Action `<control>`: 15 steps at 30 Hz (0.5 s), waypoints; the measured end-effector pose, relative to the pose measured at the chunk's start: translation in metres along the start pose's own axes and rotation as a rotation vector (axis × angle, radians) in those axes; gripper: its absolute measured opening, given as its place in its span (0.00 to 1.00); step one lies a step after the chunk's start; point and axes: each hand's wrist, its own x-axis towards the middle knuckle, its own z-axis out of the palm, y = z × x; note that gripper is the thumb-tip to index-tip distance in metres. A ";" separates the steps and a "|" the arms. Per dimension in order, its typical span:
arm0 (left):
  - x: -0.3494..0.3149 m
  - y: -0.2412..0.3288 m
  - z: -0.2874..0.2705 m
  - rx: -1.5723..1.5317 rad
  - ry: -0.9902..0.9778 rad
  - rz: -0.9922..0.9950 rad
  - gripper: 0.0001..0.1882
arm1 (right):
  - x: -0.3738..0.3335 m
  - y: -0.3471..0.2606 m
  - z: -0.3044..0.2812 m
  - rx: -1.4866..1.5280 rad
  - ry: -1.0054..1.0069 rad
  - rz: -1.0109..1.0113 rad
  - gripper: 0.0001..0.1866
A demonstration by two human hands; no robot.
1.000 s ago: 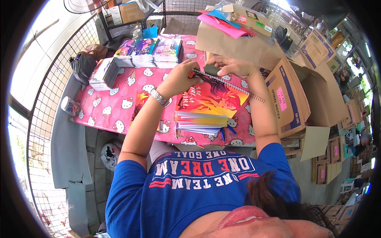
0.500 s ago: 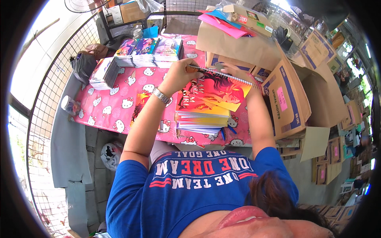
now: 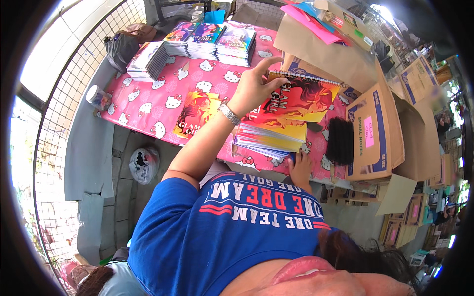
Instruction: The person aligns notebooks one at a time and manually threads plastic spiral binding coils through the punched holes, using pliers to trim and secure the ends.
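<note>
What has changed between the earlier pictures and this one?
The right hand has left the spiral binding and drawn back to a small blue object beside the notebook pile; whether it grips it is unclear. The left hand stays near the binding; the booklet stacks remain in place.

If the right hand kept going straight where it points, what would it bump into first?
A blue thing, maybe a pen, is already at the right hand. Past that, it would probably bump the notebook stack first, though one view can't show if it would pass above.
</note>
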 end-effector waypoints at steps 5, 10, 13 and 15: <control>0.004 0.012 -0.012 0.020 -0.126 -0.193 0.14 | 0.055 0.013 -0.061 0.870 0.594 0.252 0.35; 0.001 0.005 -0.007 -0.090 -0.061 -0.103 0.12 | 0.070 -0.126 -0.203 0.751 0.521 -0.398 0.29; 0.001 -0.004 -0.007 -0.122 -0.052 -0.110 0.10 | 0.083 -0.166 -0.209 0.678 0.479 -0.518 0.30; 0.000 0.002 -0.011 -0.056 -0.076 -0.210 0.10 | 0.087 -0.176 -0.210 0.643 0.475 -0.537 0.31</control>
